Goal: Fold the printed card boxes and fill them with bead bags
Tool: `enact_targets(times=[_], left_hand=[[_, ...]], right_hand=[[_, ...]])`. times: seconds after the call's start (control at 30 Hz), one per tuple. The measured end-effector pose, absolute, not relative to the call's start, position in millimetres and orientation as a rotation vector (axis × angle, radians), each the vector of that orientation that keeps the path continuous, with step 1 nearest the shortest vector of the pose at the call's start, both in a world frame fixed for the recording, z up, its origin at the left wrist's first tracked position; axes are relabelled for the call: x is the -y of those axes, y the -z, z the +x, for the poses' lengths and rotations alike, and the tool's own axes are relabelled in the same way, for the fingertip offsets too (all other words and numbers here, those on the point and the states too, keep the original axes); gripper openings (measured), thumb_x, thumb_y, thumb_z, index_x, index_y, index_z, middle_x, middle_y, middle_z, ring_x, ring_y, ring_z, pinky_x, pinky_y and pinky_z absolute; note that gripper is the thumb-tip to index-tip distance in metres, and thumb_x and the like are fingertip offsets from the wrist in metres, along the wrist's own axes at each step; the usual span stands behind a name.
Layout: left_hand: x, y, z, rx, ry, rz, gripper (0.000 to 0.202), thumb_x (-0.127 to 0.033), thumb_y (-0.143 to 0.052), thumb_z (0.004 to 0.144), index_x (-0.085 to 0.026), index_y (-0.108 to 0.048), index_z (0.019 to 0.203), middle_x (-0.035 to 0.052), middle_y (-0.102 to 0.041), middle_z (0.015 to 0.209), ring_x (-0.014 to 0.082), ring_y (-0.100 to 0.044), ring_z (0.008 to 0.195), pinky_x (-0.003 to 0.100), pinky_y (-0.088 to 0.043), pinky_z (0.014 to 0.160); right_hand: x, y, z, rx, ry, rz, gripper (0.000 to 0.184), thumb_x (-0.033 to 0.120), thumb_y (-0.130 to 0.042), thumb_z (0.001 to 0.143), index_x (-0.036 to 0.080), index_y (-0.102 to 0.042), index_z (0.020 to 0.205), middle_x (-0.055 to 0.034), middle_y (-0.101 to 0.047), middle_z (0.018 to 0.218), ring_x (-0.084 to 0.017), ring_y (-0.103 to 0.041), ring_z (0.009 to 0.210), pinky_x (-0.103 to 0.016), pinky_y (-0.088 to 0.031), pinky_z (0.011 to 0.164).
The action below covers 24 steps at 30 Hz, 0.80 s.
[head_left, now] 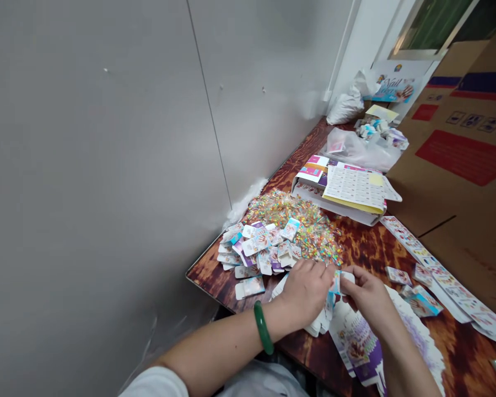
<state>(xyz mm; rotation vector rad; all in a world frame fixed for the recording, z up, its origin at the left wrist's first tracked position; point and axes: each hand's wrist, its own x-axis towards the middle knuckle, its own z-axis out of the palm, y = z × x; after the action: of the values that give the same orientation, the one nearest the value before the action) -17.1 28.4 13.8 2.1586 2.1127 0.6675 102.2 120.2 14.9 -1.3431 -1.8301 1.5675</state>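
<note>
My left hand (308, 289), with a green bangle on the wrist, is closed around one end of a small printed carton (337, 282). At its other end, my right hand (366, 295) pinches the white flap between thumb and fingers. Below the hands are white and blue cartons (324, 320), partly hidden by my left hand. Under my right forearm lies a fanned stack of flat purple-and-white carton blanks (361, 347). A heap of small cartons (258, 242) sits left of my hands, and behind it spreads a pile of clear packets with multicoloured bits (289, 207).
A grey wall (107, 165) borders the wooden table (357, 237) on the left. Large cardboard boxes (454, 182) stand on the right. Printed sheets (353, 184) lie on a box farther back, near plastic bags (347, 105). Sticker strips (450, 281) and loose cartons (421, 300) lie at right.
</note>
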Motion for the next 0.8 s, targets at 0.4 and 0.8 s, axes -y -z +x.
enact_targets(times=[0.4,0.8], left_hand=[[-33,-23,-66,-1.224,-0.892,1.496,0.023,-0.027,-0.057,0.079,-0.017,-0.065,0.098,0.0003,-0.067,0.085,0.0154,-0.060,0.079,0.023,-0.044,0.071],[-33,-20,-50,-1.192,-1.446,0.794,0.048,-0.028,-0.066,0.072,-0.026,-0.040,0.112,-0.0046,-0.050,0.078,0.0092,-0.056,0.060,0.023,-0.049,0.056]], right_hand=[[-122,-26,113,2.350,-1.268,-0.868,0.015,0.029,-0.054,0.078,0.019,-0.065,0.080,-0.0018,-0.063,0.072,-0.017,-0.057,0.067,-0.027,-0.044,0.062],[-103,-14,87,1.355,-1.654,-0.795,0.031,0.034,-0.070,0.069,0.023,-0.055,0.094,-0.0023,-0.066,0.079,-0.017,-0.061,0.072,-0.027,-0.048,0.060]])
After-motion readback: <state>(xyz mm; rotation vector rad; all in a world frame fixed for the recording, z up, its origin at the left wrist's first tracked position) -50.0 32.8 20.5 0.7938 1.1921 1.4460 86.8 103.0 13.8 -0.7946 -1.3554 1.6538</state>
